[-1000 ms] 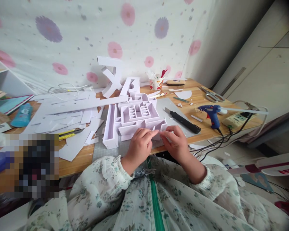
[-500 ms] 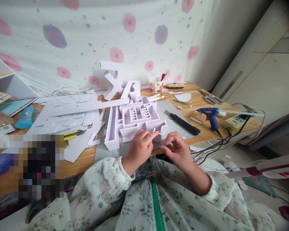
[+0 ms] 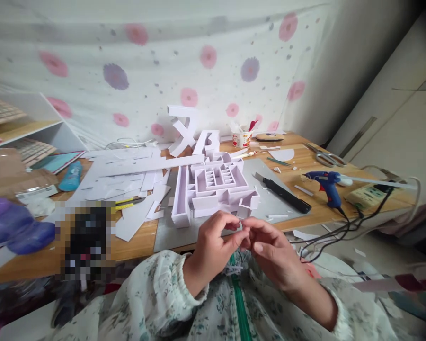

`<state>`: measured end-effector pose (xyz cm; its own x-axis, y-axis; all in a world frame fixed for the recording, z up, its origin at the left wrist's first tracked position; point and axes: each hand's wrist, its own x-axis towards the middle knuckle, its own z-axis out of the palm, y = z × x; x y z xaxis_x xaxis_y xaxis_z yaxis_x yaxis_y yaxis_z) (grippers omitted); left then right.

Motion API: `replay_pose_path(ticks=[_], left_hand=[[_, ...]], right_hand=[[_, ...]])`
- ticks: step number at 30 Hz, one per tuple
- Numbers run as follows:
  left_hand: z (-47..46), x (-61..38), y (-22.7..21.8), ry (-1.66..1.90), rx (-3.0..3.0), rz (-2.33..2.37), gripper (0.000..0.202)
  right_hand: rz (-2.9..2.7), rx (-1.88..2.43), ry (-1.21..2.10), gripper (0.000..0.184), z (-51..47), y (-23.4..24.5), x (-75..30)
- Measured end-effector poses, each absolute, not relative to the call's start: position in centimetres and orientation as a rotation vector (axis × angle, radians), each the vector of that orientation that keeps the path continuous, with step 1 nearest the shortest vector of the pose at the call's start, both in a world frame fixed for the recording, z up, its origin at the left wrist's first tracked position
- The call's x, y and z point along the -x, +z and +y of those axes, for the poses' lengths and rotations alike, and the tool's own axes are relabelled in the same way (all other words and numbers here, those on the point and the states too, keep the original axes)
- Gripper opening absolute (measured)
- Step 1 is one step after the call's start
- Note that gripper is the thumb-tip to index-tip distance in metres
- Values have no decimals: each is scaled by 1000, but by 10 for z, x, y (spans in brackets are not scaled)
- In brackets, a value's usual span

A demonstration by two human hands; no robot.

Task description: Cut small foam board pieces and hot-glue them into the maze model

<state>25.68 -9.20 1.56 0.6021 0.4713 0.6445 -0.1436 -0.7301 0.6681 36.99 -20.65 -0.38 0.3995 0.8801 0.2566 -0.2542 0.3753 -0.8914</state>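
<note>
A white foam-board model with many small compartments lies on a grey cutting mat on the wooden table. My left hand and my right hand meet just in front of the table edge, below the model and off it. Their fingertips are pinched together at one spot, and what they pinch is too small to make out. Both wrists come out of flowered sleeves.
A black utility knife lies on the mat right of the model. A blue glue gun, scissors, a power strip and cables sit at the right. White offcuts, a yellow cutter and a cup lie left and behind.
Both hands have come off the front of the model and drawn back toward me, fingertips now pinched together. The view has shifted right and down.
</note>
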Motion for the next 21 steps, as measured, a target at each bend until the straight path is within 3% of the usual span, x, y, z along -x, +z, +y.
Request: replay_pose_path(ticks=[8, 21], left_hand=[[-94, -243, 13, 972, -1874, 452, 11], [-91, -231, 10, 815, -1859, 498, 15]], right_hand=[[-1103, 1048, 692, 37, -207, -14, -357], [-1130, 1141, 785, 34, -211, -21, -358]])
